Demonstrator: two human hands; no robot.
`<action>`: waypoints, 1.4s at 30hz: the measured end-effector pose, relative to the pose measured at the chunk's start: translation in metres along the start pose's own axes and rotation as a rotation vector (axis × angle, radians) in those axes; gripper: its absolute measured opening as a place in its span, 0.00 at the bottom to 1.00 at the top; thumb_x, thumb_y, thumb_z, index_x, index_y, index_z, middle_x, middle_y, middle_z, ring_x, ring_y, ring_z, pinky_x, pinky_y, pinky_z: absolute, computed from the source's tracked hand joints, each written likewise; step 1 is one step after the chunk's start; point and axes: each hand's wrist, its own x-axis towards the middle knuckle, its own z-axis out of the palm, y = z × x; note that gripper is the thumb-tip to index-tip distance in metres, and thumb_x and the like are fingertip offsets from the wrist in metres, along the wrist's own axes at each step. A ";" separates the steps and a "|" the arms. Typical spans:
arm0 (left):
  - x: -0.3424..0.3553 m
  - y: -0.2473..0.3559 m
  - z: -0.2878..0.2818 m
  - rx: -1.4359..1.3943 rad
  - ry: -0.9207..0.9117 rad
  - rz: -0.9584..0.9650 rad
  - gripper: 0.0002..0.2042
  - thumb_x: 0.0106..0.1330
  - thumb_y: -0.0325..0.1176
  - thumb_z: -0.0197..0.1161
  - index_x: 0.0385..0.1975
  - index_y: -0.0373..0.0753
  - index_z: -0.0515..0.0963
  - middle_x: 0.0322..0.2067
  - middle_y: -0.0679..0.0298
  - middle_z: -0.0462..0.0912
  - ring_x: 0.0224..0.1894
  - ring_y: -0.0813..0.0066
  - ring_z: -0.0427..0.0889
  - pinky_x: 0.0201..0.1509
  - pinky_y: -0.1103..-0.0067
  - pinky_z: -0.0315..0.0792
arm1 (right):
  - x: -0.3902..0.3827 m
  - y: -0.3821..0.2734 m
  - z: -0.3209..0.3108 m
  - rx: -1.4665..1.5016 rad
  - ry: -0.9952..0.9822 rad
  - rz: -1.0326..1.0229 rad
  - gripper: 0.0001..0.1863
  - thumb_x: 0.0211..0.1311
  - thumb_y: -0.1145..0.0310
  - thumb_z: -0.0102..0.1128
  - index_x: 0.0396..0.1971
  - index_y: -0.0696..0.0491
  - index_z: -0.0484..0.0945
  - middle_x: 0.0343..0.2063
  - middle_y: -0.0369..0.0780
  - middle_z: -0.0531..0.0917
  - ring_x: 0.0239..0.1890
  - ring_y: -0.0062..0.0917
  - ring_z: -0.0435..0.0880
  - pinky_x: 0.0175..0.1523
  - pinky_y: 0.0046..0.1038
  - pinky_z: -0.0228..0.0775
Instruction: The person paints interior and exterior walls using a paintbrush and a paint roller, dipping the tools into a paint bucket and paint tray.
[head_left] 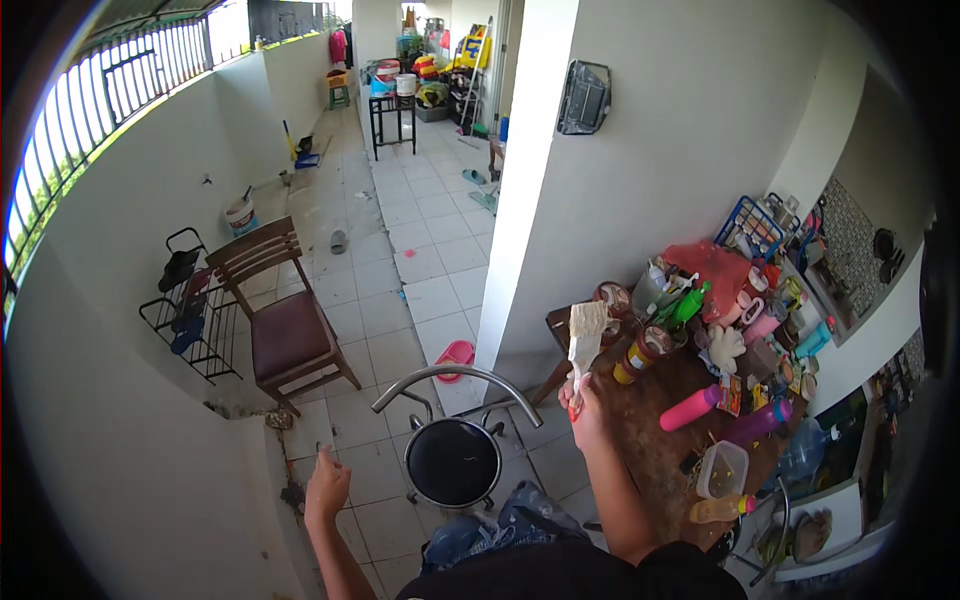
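Observation:
My right hand is closed around the handle of a paintbrush, held upright. Its wide bristles look coated in off-white, and a red bit of the handle shows below my fingers. The brush is raised in front of the wooden table's near-left corner. My left hand hangs low on the left, above the floor tiles, with the index finger stretched out and nothing visible in it. Between my arms stands a stool with a round black seat and a curved metal backrest.
A wooden table on the right is crowded with bottles, tins and a clear plastic tub. A wooden chair and a black wire rack stand at left. A pink dustpan-like thing lies by the white pillar.

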 end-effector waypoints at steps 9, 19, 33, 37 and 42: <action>0.076 0.030 -0.005 -0.259 -0.194 0.113 0.28 0.68 0.31 0.55 0.67 0.36 0.56 0.45 0.54 0.77 0.42 0.65 0.78 0.53 0.73 0.70 | 0.026 0.012 0.029 0.013 0.025 0.082 0.15 0.73 0.55 0.47 0.40 0.53 0.70 0.22 0.34 0.69 0.20 0.19 0.67 0.26 0.22 0.58; 0.109 0.069 0.029 -0.401 -0.189 0.068 0.26 0.68 0.31 0.54 0.65 0.33 0.58 0.41 0.58 0.75 0.39 0.71 0.77 0.50 0.75 0.71 | 0.122 -0.010 0.046 -0.001 0.121 -0.104 0.10 0.71 0.61 0.49 0.35 0.53 0.69 0.20 0.34 0.70 0.16 0.17 0.66 0.22 0.20 0.56; 0.189 0.469 0.044 -0.320 0.109 1.131 0.30 0.63 0.26 0.63 0.66 0.42 0.61 0.59 0.53 0.70 0.58 0.62 0.74 0.56 0.68 0.70 | 0.214 -0.083 0.035 -0.073 -0.070 -0.238 0.09 0.71 0.66 0.50 0.32 0.55 0.72 0.19 0.32 0.70 0.16 0.13 0.65 0.22 0.16 0.52; 0.221 0.512 0.072 -0.439 0.338 1.129 0.38 0.59 0.26 0.68 0.69 0.45 0.54 0.63 0.55 0.65 0.59 0.59 0.73 0.56 0.66 0.70 | 0.228 -0.098 0.041 -0.057 -0.153 -0.260 0.09 0.71 0.66 0.50 0.32 0.55 0.72 0.19 0.33 0.71 0.17 0.13 0.66 0.23 0.16 0.54; 0.230 0.518 0.104 -0.694 0.307 0.960 0.48 0.52 0.27 0.74 0.71 0.47 0.48 0.63 0.55 0.65 0.57 0.63 0.74 0.46 0.68 0.75 | 0.250 -0.106 0.038 -0.061 -0.196 -0.255 0.10 0.70 0.64 0.50 0.33 0.56 0.73 0.18 0.35 0.72 0.17 0.15 0.66 0.23 0.17 0.56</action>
